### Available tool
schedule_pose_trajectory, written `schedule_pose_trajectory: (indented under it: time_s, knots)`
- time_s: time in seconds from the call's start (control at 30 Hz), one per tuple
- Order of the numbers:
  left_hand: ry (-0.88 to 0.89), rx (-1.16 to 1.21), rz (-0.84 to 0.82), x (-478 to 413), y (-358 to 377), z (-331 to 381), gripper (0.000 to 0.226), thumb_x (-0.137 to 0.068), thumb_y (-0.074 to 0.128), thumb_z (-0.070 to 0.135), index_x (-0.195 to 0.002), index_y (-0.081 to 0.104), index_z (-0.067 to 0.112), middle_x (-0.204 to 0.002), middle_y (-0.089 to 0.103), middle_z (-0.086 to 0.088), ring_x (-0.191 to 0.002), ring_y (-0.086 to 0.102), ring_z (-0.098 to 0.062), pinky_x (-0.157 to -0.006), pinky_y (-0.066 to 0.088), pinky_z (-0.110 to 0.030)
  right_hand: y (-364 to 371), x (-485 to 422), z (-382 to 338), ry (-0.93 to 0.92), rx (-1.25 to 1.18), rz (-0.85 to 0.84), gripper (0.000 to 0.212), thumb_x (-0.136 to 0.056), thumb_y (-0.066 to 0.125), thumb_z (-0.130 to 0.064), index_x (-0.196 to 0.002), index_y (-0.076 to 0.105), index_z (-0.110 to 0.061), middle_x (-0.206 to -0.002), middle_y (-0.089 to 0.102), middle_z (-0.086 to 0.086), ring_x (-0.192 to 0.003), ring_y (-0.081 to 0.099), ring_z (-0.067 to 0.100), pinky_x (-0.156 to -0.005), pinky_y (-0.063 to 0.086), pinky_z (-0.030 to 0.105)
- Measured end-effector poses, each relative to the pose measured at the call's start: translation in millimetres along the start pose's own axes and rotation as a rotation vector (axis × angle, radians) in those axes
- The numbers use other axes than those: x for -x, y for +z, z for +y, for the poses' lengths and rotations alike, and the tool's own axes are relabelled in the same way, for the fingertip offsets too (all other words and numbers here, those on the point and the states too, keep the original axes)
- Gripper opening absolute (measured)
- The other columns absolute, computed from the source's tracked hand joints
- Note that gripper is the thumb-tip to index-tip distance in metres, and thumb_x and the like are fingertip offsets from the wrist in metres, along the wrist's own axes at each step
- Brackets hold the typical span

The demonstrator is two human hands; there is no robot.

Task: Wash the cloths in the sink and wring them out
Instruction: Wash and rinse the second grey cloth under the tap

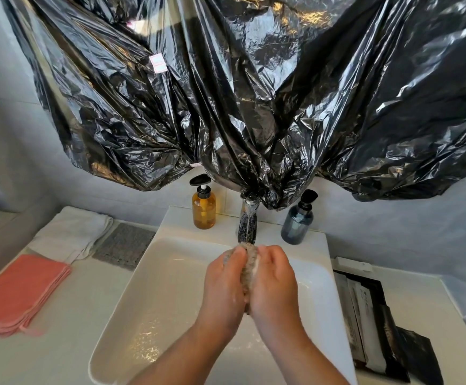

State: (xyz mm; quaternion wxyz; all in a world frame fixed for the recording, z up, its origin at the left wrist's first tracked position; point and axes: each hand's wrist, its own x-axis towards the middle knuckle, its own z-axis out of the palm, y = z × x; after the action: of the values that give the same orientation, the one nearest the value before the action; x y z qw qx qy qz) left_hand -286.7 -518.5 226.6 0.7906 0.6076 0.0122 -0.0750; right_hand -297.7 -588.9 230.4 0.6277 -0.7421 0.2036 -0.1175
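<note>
Scrubbing looks to be the step. Well left of the left hand (223,284) lie the folded salmon cloths (23,293). It and the right hand (275,284) clasp the wadded grey cloth (250,273) between them, above the sink (170,273), just under the running tap (248,223). I would rub fold against fold (staying under the stream), then twist. The print on the black packets (365,315), right of the right hand, is unreadable.

Crinkled black plastic sheeting (254,93) draped across the wall above, amber pump bottle (204,211) upright at back left, blue-grey pump bottle (296,226) upright at back right, black tray (379,284) holding pale sachets (364,323), on white surface (73,307) at right.
</note>
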Motion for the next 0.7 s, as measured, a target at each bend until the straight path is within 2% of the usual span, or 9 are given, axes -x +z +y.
schedule_pose_trajectory:
  time_s: [0.13,0.2,0.3,0.37,0.43,0.53,0.6,0.67,0.7]
  knots:
    - [-0.058,0.031,-0.122,10,-8,0,0.052,-0.067,0.060,0.045,-0.069,0.055,-0.006,-0.066,0.049,-0.022,-0.064,0.048,-0.030,-0.060,0.038,-0.034,-15,-16,0,0.212,-0.269,-0.171,0.042,-0.106,0.047,-0.026,-0.068,0.061,-0.017,-0.068,0.061,0.011,-0.066,0.062,0.024,-0.063,0.050,0.037]
    - [-0.080,0.087,-0.089,9,-11,4,0.057,-0.070,0.060,0.048,-0.081,0.060,-0.008,-0.074,0.058,-0.031,-0.069,0.059,-0.036,-0.065,0.044,-0.042,-18,-13,7,0.205,-0.256,-0.218,0.047,-0.106,0.046,-0.026,-0.063,0.064,-0.023,-0.069,0.064,0.008,-0.067,0.065,0.024,-0.061,0.050,0.035]
    - [-0.156,0.184,0.095,-4,-12,8,0.029,-0.095,0.060,0.036,-0.094,0.061,0.007,-0.086,0.064,-0.022,-0.082,0.068,-0.037,-0.074,0.054,-0.053,-20,-3,27,0.115,-0.085,-0.218,0.034,-0.107,0.045,-0.028,-0.082,0.069,-0.031,-0.086,0.072,0.002,-0.078,0.070,0.018,-0.057,0.053,0.027]
    - [-0.131,0.060,0.154,-15,-16,11,0.014,-0.100,0.059,0.026,-0.098,0.061,0.012,-0.092,0.068,-0.018,-0.087,0.071,-0.033,-0.079,0.060,-0.057,-22,3,35,0.074,-0.053,-0.252,0.027,-0.106,0.045,-0.031,-0.106,0.071,-0.039,-0.103,0.075,-0.008,-0.096,0.071,0.010,-0.071,0.054,0.019]
    - [-0.075,-0.127,0.070,-19,-20,14,0.010,-0.096,0.066,0.020,-0.101,0.065,0.012,-0.096,0.072,-0.017,-0.088,0.073,-0.029,-0.080,0.062,-0.050,-26,7,35,0.145,-0.211,-0.307,0.036,-0.098,0.042,-0.048,-0.118,0.069,-0.034,-0.107,0.076,-0.006,-0.100,0.072,0.015,-0.079,0.059,0.029]
    - [-0.065,-0.150,-0.174,-17,-28,10,0.030,-0.086,0.072,0.033,-0.106,0.070,0.011,-0.100,0.073,-0.016,-0.096,0.071,-0.031,-0.082,0.060,-0.038,-29,5,29,0.155,-0.341,-0.302,0.050,-0.087,0.041,-0.059,-0.115,0.068,-0.028,-0.104,0.076,0.003,-0.097,0.073,0.026,-0.080,0.060,0.049]
    - [-0.037,-0.105,-0.144,-7,-27,2,0.050,-0.076,0.068,0.050,-0.107,0.069,0.012,-0.102,0.073,-0.012,-0.096,0.070,-0.026,-0.077,0.056,-0.033,-28,4,29,0.080,-0.279,-0.201,0.038,-0.094,0.045,-0.055,-0.109,0.068,-0.029,-0.102,0.075,0.003,-0.099,0.071,0.025,-0.075,0.058,0.040]
    - [-0.040,-0.117,-0.063,6,-19,-5,0.053,-0.082,0.057,0.057,-0.108,0.066,0.011,-0.102,0.074,-0.010,-0.094,0.071,-0.024,-0.074,0.059,-0.036,-26,3,30,0.023,-0.223,-0.130,0.030,-0.105,0.044,-0.040,-0.105,0.069,-0.024,-0.099,0.073,0.002,-0.099,0.069,0.021,-0.075,0.058,0.031]
    - [-0.046,-0.133,-0.018,10,-14,-8,0.052,-0.090,0.050,0.056,-0.108,0.064,0.010,-0.103,0.073,-0.013,-0.093,0.071,-0.027,-0.074,0.061,-0.039,-24,4,32,-0.004,-0.173,-0.117,0.031,-0.106,0.042,-0.040,-0.104,0.068,-0.022,-0.100,0.072,0.002,-0.100,0.068,0.019,-0.080,0.059,0.033]
